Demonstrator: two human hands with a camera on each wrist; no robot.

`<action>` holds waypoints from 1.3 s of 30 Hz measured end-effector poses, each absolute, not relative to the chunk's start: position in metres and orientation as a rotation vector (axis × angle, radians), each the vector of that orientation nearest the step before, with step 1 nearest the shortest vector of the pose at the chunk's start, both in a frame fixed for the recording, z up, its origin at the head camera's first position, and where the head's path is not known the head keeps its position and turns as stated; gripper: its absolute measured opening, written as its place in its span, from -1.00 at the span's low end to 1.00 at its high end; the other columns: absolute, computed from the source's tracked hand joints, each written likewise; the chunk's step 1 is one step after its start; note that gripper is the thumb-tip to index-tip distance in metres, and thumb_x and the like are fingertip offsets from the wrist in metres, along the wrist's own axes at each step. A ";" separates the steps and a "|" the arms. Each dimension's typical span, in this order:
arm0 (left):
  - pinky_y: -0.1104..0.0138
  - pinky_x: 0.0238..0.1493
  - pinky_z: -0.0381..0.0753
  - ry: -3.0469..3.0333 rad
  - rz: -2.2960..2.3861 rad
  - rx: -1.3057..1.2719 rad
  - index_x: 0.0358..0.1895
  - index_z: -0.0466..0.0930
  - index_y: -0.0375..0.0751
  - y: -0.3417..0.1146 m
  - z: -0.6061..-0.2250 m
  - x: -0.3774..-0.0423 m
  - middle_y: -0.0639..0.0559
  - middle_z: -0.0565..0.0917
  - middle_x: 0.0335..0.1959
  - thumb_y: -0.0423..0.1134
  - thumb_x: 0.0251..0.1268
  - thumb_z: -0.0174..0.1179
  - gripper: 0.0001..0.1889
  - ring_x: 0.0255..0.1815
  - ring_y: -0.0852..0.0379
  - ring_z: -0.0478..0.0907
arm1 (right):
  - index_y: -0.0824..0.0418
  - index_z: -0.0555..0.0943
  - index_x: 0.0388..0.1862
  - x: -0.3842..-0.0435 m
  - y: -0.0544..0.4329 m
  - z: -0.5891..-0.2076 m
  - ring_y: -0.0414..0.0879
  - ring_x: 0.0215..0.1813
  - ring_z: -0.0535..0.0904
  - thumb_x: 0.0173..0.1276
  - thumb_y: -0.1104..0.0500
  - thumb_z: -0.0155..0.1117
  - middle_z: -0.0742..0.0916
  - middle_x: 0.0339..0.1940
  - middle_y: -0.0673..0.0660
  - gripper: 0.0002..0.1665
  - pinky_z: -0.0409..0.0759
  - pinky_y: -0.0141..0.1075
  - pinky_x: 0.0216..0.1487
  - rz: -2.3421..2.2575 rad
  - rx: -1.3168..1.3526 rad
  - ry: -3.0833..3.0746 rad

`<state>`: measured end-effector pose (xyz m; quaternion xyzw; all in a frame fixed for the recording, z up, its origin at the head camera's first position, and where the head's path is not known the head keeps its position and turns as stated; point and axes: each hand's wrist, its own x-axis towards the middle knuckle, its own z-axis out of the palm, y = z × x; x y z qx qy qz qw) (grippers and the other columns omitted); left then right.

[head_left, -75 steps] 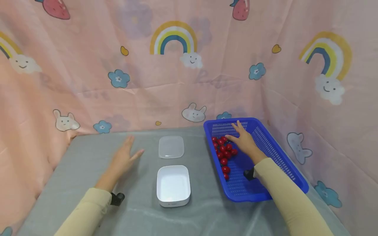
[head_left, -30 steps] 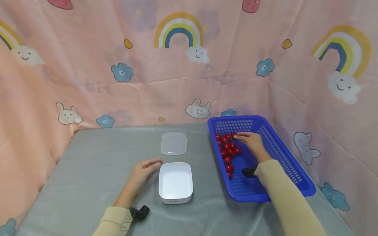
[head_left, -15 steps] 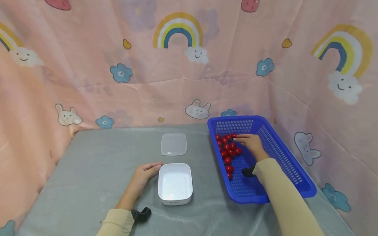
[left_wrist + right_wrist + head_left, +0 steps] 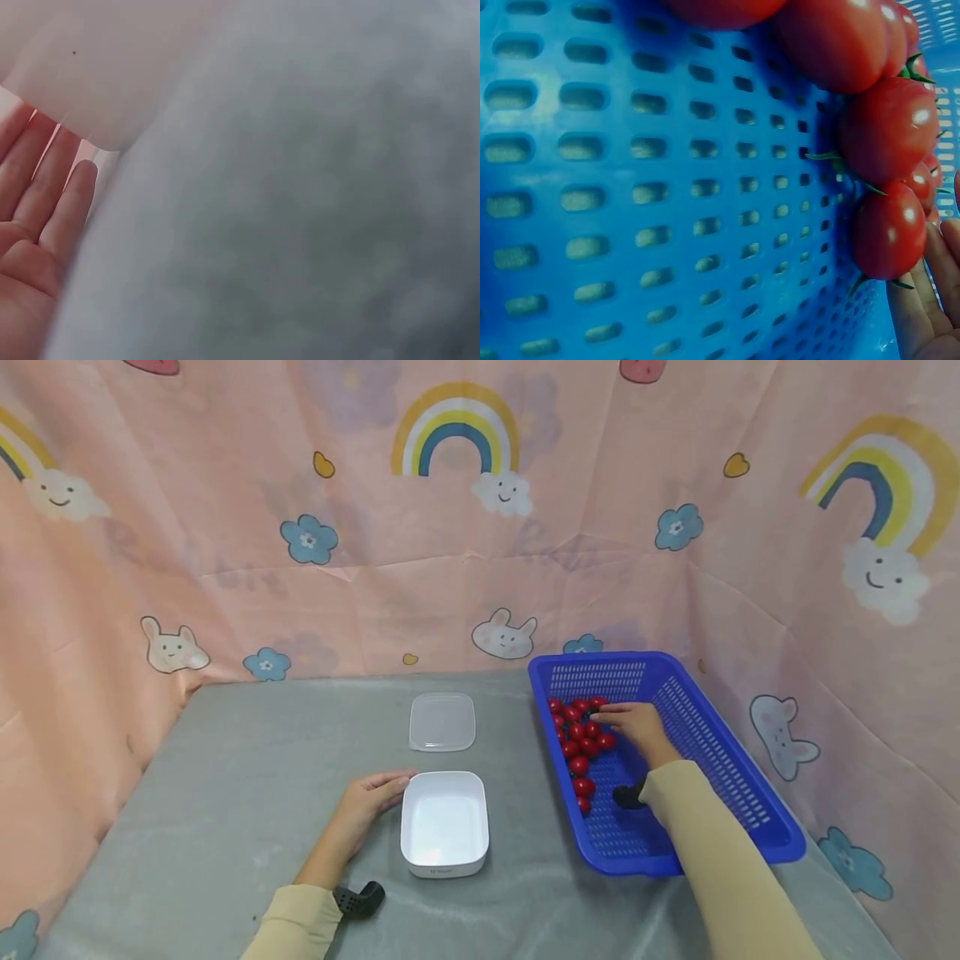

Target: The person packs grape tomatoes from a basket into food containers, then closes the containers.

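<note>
A square white container (image 4: pixel 445 870), with its top uncovered, stands on the grey-covered table. At its back left corner, the fingertips of my left hand (image 4: pixel 358 810) touch the wall. In the left wrist view these fingers (image 4: pixel 56 180) lie straight, with the tips beside the container (image 4: pixel 112 82). Several red cherry tomatoes (image 4: pixel 588 747) with green stems lie along the left side of a blue basket (image 4: pixel 630 864). My right hand (image 4: pixel 637 727) reaches into the basket, its extended fingers at the back tomatoes. The right wrist view shows those fingers (image 4: pixel 915 315) close beside a tomato (image 4: pixel 889 229).
Behind the container lies a clear, square plastic lid (image 4: pixel 442 723) on the table (image 4: pixel 285 752). A pink printed curtain (image 4: pixel 585 468) hangs at the back and sides. The basket's raised rim surrounds the right hand.
My left hand has moved right and come up to the container's back left corner. My right hand has lowered to the back tomatoes, its spread fingers drawing together. The container and basket stay put.
</note>
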<state>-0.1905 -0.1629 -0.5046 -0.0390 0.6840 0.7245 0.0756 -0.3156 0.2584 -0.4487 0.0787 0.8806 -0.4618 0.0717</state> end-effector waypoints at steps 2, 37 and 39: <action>0.44 0.04 0.64 2.046 2.172 -0.123 0.12 0.58 -0.54 -0.162 -0.504 -0.190 -0.01 0.77 -0.01 -0.28 0.34 0.25 -0.59 -0.07 0.34 0.69 | 0.48 0.54 0.23 -0.314 0.257 -0.449 0.28 0.25 0.58 0.40 0.08 0.31 0.56 0.28 0.46 -0.41 0.48 0.03 0.35 -1.362 0.219 2.662; 0.45 0.03 0.63 2.003 2.202 -0.159 0.13 0.59 -0.51 -0.159 -0.508 -0.191 0.05 0.77 -0.04 -0.28 0.33 0.25 -0.60 -0.05 0.34 0.66 | 0.40 0.62 0.17 -0.318 0.252 -0.455 0.09 0.02 0.66 0.32 0.01 0.39 0.63 0.22 0.41 -0.41 0.55 -0.02 0.25 -1.179 0.137 2.714; 0.45 0.03 0.63 2.016 2.201 -0.165 0.13 0.60 -0.51 -0.158 -0.508 -0.192 -0.01 0.76 0.00 -0.28 0.34 0.25 -0.60 -0.05 0.34 0.67 | 0.40 0.62 0.17 -0.319 0.254 -0.455 -0.04 -0.08 0.69 0.32 0.01 0.40 0.65 0.21 0.40 -0.41 0.58 -0.05 0.22 -1.191 0.146 2.713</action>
